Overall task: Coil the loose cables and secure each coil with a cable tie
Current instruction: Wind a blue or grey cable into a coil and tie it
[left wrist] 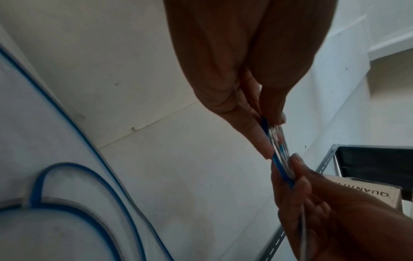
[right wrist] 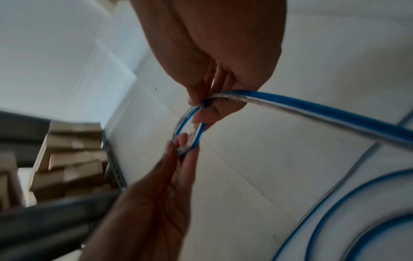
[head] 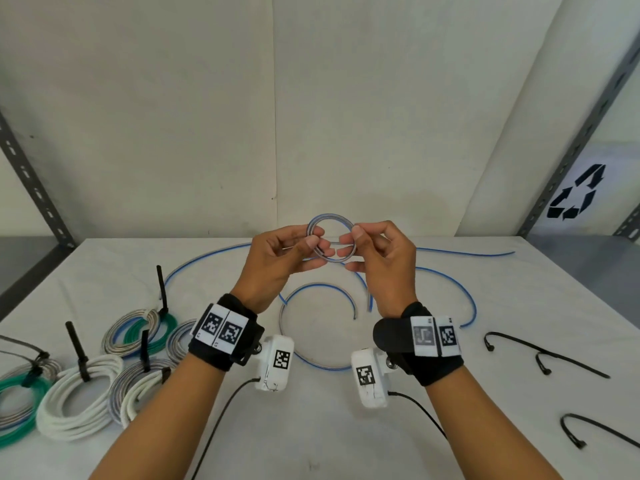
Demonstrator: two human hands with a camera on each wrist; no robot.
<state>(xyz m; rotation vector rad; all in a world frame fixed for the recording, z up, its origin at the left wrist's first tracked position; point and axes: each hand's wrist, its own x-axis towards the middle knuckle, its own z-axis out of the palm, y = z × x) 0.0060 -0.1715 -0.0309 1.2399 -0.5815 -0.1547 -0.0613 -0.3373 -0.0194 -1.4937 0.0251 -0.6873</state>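
Observation:
A flat blue-and-grey cable [head: 329,218] [left wrist: 279,159] [right wrist: 312,109] is wound into a small ring held up above the white table [head: 311,427]. My left hand [head: 287,252] [left wrist: 257,123] pinches the ring's left side between thumb and fingers. Its right side is pinched by my right hand [head: 374,251] [right wrist: 205,106]. The rest of the cable lies loose on the table in wide curves [head: 464,292] behind and below the hands. Black cable ties [head: 540,355] lie at the right, apart from both hands.
Several tied coils, white [head: 79,396], green [head: 152,332] and grey, lie at the table's left, with black tie tails sticking up. Another black tie [head: 595,431] lies at the front right. Grey shelf posts [head: 31,181] flank the table; a wall stands behind.

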